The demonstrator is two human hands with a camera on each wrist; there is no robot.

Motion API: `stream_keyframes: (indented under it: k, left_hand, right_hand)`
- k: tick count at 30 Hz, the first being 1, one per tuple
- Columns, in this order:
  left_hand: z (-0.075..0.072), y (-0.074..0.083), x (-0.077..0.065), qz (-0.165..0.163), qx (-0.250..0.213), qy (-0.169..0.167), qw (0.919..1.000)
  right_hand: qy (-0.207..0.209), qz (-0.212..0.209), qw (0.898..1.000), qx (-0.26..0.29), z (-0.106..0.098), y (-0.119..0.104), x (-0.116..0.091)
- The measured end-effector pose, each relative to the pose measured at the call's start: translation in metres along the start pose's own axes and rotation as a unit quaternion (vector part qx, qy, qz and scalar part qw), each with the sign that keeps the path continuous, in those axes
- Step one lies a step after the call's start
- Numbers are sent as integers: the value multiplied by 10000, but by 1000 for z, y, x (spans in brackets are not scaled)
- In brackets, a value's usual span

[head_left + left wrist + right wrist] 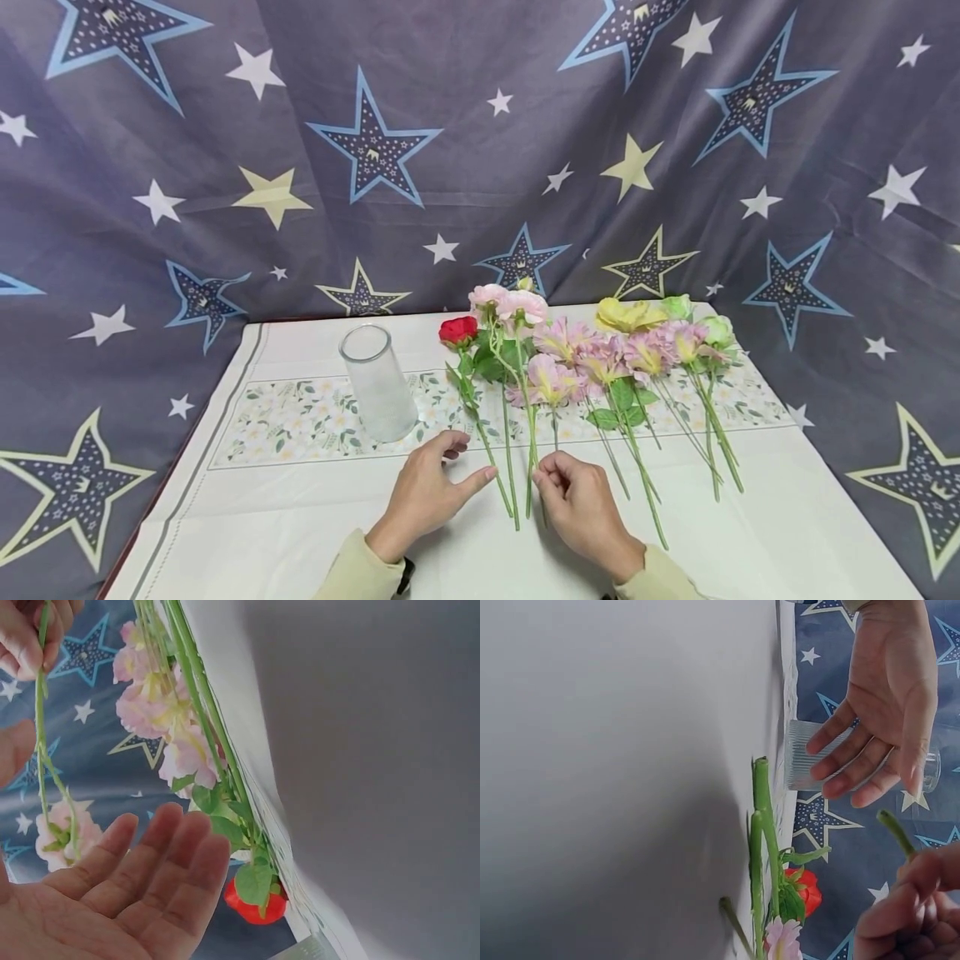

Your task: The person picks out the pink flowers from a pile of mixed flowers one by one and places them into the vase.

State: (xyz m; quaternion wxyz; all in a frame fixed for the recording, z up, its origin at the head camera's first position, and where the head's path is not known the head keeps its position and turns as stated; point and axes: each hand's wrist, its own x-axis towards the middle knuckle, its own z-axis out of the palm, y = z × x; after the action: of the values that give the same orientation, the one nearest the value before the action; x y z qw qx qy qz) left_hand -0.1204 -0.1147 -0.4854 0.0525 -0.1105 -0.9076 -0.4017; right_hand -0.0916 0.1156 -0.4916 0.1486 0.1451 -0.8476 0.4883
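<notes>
My right hand (pixel 581 508) pinches the green stem of a pale pink flower (pixel 522 307). In the left wrist view that stem (pixel 40 712) hangs from the right fingertips, branching toward the pink bloom (pixel 67 836). The cut end of the stem (pixel 896 831) sticks out past the right fingers in the right wrist view. Just left of the stems, my left hand (pixel 431 492) is held with its fingers extended and nothing in them. A red rose (pixel 458 332) lies on the table nearby, its stem running toward the left thumb.
A clear ribbed glass vase (pixel 378 387) stands upright left of the flowers. Several pink-lilac flowers (pixel 553 379), a yellow flower (pixel 630 315) and pale green ones (pixel 717 331) lie to the right. Beneath is a white tablecloth (pixel 247 533); a star-patterned curtain (pixel 465 183) hangs behind.
</notes>
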Motion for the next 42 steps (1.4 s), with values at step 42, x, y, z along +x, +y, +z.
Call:
stream_keyframes:
  k: [42]
  left_hand:
    - [10,23,14,397,-2348,301,9708]
  right_hand:
    - [-247,-441,9929,1076,34,-21,-6]
